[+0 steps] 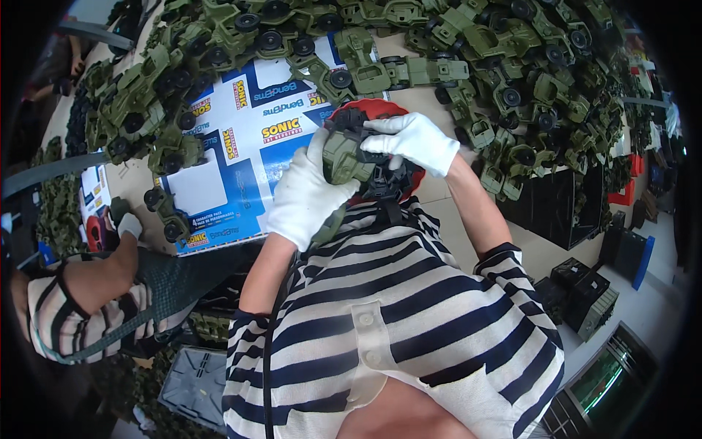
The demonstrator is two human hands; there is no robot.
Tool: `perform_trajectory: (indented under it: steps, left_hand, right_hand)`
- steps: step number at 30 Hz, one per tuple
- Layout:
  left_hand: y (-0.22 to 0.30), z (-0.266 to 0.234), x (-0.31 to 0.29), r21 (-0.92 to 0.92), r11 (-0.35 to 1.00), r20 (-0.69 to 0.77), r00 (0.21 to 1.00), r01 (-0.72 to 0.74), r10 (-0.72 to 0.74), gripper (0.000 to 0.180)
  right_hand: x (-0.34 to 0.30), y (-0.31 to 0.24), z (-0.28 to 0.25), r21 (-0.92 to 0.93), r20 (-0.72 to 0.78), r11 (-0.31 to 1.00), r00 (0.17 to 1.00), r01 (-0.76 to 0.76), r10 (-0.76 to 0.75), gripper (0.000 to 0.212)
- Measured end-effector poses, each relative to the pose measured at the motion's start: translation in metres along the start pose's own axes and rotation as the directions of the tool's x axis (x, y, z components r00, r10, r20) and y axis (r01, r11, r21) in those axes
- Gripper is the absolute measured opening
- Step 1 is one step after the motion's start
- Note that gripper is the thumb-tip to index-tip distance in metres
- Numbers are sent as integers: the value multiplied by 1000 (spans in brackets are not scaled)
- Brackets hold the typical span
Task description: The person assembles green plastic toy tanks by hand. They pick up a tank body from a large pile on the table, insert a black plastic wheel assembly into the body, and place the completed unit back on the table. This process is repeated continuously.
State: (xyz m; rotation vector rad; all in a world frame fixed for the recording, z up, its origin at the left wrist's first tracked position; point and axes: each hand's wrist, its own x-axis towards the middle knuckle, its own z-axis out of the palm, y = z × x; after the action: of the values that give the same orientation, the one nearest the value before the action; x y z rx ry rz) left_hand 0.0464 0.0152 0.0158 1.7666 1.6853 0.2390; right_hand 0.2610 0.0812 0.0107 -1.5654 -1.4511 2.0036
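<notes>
My left hand point(311, 192), in a white glove, is closed around an olive-green toy military truck point(341, 157) held up in front of my chest. With the white-gloved fingers of my right hand point(418, 142) I grip a black plastic part point(375, 143) against the truck's right side. How that part joins the truck is hidden by my fingers. Beneath both hands sits a red basin point(411, 111) with more black plastic parts point(395, 183) in it.
Heaps of green toy trucks point(512, 44) cover the table's far side and right. A blue-and-white printed cardboard sheet point(248, 132) lies at left. Beside it, a co-worker's gloved hand point(130, 225) is at work. Black crates point(537, 208) stand at the right, a grey crate point(196, 384) at lower left.
</notes>
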Motion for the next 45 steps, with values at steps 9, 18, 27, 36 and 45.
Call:
perform_trajectory:
  steps: [9,18,27,36,45]
  left_hand:
    - [16,2,3,128,971,-42,980,201,-197,90]
    - [4,-22,4,-810,511,320,947,287,-24,62]
    - [6,-17,5,-775,577,304,952,258,-17,59]
    - [8,-13,4,-851,439,323,946,289,2,58]
    - [27,22,11,-727,686,-71,996,-20,-45,67]
  right_hand:
    - [25,15,5,-65,95,995,993,77,-70,68]
    - [26,37,-18,615,104,760,934,210,-342,49]
    - [30,51,-6,649,155,729,901,216,-405,53]
    - [39,62,-20,555,150,753,849,352,-507,47]
    - [28,30,-16,185,19,840,852,511,-523,38]
